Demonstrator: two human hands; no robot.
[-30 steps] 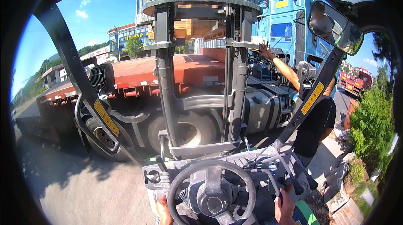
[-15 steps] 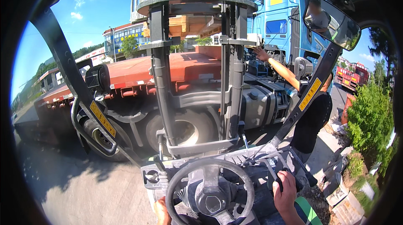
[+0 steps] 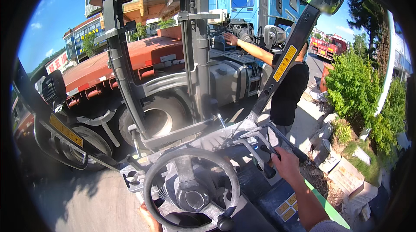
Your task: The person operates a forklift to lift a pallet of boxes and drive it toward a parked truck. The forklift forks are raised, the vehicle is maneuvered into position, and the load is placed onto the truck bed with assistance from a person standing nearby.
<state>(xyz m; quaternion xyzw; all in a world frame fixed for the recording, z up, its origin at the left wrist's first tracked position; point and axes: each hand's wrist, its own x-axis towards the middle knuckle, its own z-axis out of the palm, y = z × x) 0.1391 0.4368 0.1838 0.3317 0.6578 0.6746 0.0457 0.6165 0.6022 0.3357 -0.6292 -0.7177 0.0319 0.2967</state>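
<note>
I sit at the controls of a forklift, behind its black steering wheel (image 3: pixel 161 162). My left hand (image 3: pixel 150 218) is closed at the wheel's lower left rim, its fingers partly hidden. My right hand (image 3: pixel 287 163) is closed round a control lever (image 3: pixel 274 156) to the right of the wheel; the palm covers most of its grip. Next to it stands another lever with a black knob (image 3: pixel 269 171). A dark spinner knob (image 3: pixel 225 222) sits on the wheel's lower right rim. Ahead rises the forklift mast (image 3: pixel 202 54).
Beyond the mast stands a truck with a red flatbed (image 3: pixel 93 69) and blue cab (image 3: pixel 242 1). A person in black (image 3: pixel 291 87) stands close at the front right, one arm stretched toward the truck. Stone blocks (image 3: pixel 346 175) and bushes (image 3: pixel 353 82) line the right side.
My view has turned right and tilted down, so the mast and truck appear further left. More of the dashboard and my right forearm shows. Both hands stay at their controls.
</note>
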